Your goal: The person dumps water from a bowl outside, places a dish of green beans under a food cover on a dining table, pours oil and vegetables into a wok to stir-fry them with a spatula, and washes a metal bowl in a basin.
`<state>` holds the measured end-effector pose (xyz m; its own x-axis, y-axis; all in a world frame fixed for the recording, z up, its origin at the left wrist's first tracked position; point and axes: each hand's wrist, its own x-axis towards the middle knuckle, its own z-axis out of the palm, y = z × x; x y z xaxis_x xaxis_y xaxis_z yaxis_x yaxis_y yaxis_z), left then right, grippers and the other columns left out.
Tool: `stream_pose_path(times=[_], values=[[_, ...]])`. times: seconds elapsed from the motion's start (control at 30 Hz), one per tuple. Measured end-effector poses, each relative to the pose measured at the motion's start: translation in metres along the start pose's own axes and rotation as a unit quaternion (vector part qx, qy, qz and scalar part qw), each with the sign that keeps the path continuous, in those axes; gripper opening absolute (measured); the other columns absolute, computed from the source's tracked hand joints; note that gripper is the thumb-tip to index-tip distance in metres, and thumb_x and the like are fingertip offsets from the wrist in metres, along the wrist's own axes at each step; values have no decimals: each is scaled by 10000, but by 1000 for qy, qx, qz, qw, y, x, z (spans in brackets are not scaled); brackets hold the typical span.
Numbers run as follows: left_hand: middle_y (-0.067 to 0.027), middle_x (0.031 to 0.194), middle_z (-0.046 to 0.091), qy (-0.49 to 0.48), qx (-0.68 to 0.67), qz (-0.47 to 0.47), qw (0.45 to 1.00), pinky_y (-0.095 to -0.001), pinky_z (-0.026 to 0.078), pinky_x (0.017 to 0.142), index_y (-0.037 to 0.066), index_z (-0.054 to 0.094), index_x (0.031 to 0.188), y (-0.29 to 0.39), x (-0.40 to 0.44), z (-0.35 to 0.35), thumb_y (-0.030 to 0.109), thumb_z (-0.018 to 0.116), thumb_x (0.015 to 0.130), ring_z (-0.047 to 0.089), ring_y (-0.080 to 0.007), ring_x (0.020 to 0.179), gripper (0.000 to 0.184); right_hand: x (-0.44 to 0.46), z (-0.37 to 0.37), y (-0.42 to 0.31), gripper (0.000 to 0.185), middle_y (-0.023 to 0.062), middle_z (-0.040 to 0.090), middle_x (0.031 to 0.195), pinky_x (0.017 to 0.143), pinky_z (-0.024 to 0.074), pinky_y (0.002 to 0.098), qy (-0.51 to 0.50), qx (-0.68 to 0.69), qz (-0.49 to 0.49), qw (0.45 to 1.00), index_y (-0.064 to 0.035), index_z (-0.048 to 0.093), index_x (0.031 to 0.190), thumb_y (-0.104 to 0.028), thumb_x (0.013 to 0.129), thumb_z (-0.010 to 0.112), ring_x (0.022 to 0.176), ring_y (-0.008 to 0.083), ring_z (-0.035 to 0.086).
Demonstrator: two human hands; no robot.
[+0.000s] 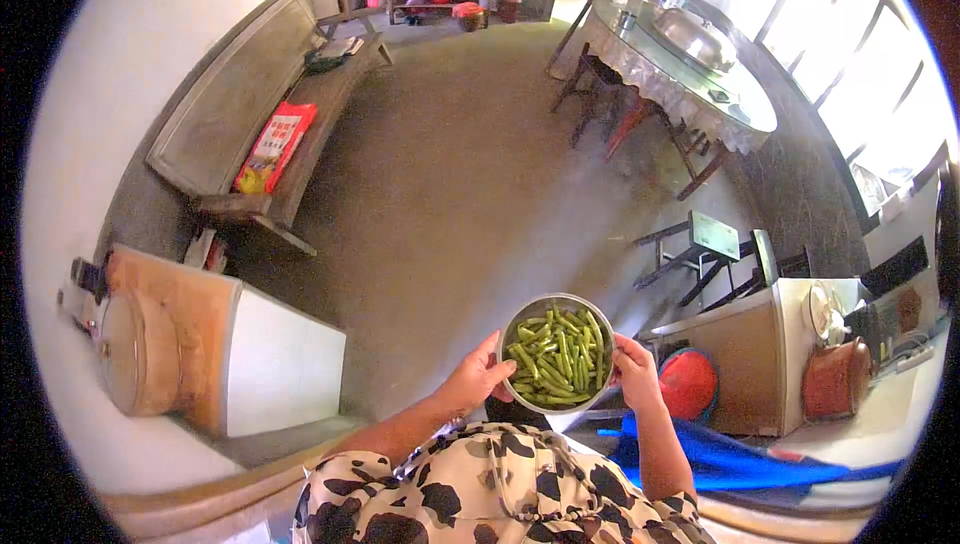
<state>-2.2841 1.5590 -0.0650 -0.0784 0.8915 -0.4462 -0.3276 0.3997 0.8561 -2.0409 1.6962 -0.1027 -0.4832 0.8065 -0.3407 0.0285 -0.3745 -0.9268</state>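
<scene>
Round metal bowl (530, 310), cut green beans (560, 356) inside; left hand (478, 375), right hand (637, 371) gripping sides.

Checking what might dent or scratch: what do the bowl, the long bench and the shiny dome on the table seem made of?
Bowl: probably stainless steel; smooth, silvery-grey rim. 
Bench: apparently wood, dull brown, with a framed back panel. 
Dome: likely polished metal, judging by its bright highlights; the exact kind stays open.
</scene>
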Motion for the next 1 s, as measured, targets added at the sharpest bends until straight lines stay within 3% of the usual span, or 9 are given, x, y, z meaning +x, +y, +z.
stream_pose_path(times=[0.1,0.27,0.4,0.5,0.7,0.83,1.0], values=[[-80,959,588,-26,-7,24,999,-253,534,552,112,182,1409,12,62,-22,47,463,890,606,-117,689,594,56,-5,-18,293,-17,593,713,448,395,176,-3,2,-10,1000,-9,561,1148,-97,881,477,501,38,493],[-74,971,597,-1,3,13,1000,-255,533,540,124,199,1404,79,160,-42,44,474,890,605,-116,686,588,171,-4,-70,304,-4,584,740,466,394,201,-2,13,18,1000,0,561,1142,-74,864,462,527,60,485],[-70,998,596,12,-33,40,999,-252,534,534,133,205,1404,109,224,-62,9,476,876,607,-126,706,607,256,-8,-98,292,1,601,761,471,404,205,-9,-25,-16,1000,2,566,1137,-65,868,474,541,60,500],[-73,1044,577,15,-65,47,997,-282,553,548,142,192,1407,137,268,-66,-12,493,852,610,-145,748,650,309,-9,-130,294,0,603,787,481,411,217,-5,-17,24,1000,-1,562,1146,-62,874,469,556,62,504],[-72,1074,562,9,-44,23,999,-307,571,552,205,175,1415,197,373,-90,-42,489,822,620,-154,764,715,420,-14,-172,284,-7,596,749,474,402,210,7,3,28,1000,2,573,1131,-76,873,484,544,54,492],[-71,1038,578,-40,-48,14,998,-299,568,537,216,173,1418,244,465,-109,-34,498,822,623,-148,726,724,497,-33,-193,284,-1,602,762,469,398,214,20,-14,-23,999,-2,577,1127,-97,874,492,543,61,495],[-65,1022,589,-76,5,-46,996,-305,564,574,239,173,1420,309,562,-84,-11,495,841,615,-134,689,708,557,-80,-232,281,5,598,745,465,396,212,78,38,-22,996,3,580,1113,-89,864,488,528,69,496]])
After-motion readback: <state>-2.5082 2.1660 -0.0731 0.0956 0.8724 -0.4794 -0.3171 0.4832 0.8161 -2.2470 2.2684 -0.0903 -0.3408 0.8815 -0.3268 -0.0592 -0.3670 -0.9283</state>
